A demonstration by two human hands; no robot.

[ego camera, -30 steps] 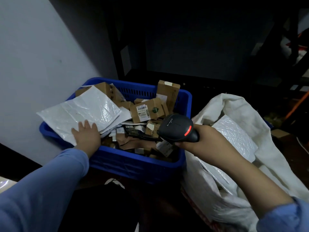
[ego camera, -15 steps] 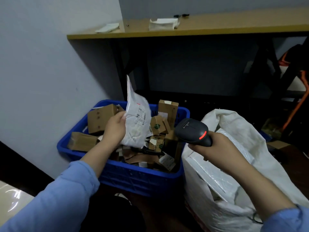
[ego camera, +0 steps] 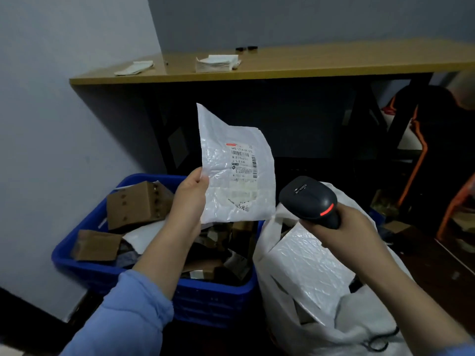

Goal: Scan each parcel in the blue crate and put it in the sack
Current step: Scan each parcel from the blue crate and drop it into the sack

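My left hand (ego camera: 189, 201) grips a flat white plastic mailer (ego camera: 236, 168) by its left edge and holds it upright above the blue crate (ego camera: 205, 301), label side facing me. My right hand (ego camera: 344, 227) grips a black barcode scanner (ego camera: 308, 199) with a red light, just right of and below the mailer. The crate holds several brown cardboard boxes (ego camera: 136, 204) and other packets. To its right stands the open white sack (ego camera: 359, 327) with a white bubble mailer (ego camera: 308, 265) inside.
A wooden tabletop (ego camera: 308, 62) with folded white papers spans the back, dark space beneath it. A pale wall is on the left. Orange-and-black items stand at the far right on a dark floor.
My left hand has lifted the white mailer from the crate and turned its label towards me. The scanner hand has stayed near the sack. The view has tilted upward.
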